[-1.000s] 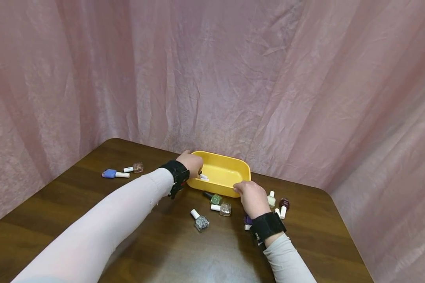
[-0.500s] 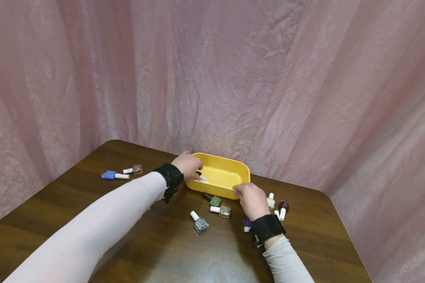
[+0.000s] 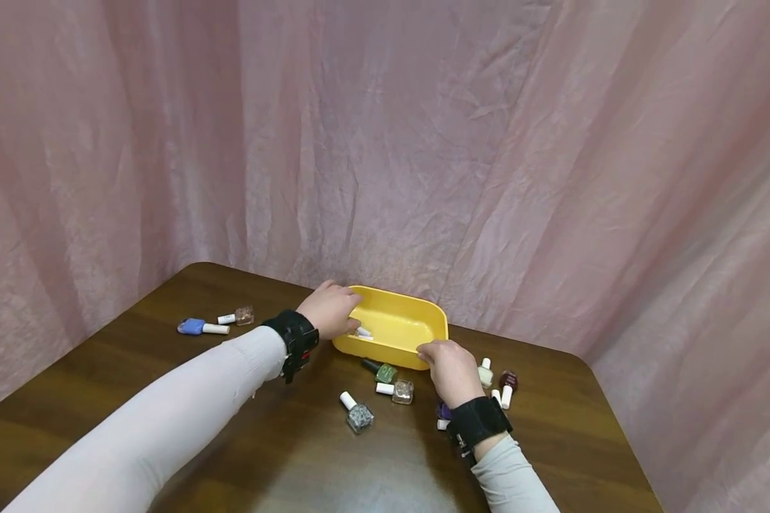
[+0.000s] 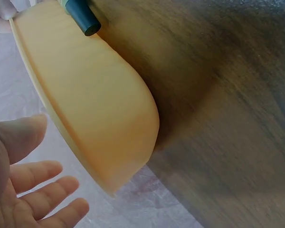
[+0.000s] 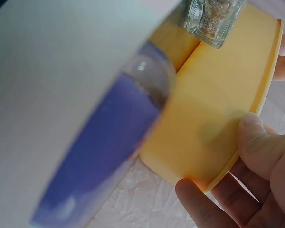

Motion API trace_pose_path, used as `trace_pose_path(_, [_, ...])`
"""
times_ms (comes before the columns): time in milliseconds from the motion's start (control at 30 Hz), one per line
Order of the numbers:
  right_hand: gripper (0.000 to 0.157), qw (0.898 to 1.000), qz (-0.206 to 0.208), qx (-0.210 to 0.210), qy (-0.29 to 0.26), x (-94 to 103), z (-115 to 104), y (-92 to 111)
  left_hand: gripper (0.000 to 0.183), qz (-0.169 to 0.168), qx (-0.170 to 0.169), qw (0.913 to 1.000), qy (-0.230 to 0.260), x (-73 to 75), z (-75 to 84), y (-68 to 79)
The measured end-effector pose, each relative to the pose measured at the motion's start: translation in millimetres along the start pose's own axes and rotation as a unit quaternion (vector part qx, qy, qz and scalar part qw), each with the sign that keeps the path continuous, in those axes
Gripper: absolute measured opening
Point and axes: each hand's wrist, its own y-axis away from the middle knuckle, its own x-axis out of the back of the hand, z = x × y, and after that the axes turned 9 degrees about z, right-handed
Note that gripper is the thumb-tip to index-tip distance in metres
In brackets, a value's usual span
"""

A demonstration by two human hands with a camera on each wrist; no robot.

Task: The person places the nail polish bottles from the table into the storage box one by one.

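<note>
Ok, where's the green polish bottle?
Head view: the green polish bottle lies in front of the yellow bin, left of the right hand, just beyond the gold glitter bottle.

The tray is yellow, the table streaky brown, the curtain mottled pink; the green bottle (its cap is black) contrasts with 1 blue bottle, 1 purple bottle and 1 speckled grey bottle.

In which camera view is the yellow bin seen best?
The head view, because the yellow bin shows its inside and most of its rim. The left wrist view gives mainly its outer wall; the right wrist view too, partly behind a purple bottle.
</note>
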Motion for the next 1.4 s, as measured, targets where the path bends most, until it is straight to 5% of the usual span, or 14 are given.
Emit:
trace_pose_path(733, [0.008,1.000,-0.002,-0.006,0.002,12.0,5,-19,0.074,0.063,-0.007,0.9980,-0.004,9.1,-5.6,-2.0])
trace_pose_path(1000, [0.009,1.000,-0.006,-0.004,0.004,16.2,3,-25,0.074,0.064,-0.001,0.9979,-0.005,22.2,-6.5,8.6])
trace_pose_path(1400, [0.010,1.000,-0.016,-0.005,0.015,15.7,0,-17,0.074,0.081,-0.005,0.9967,-0.001,18.4,-10.5,28.3])
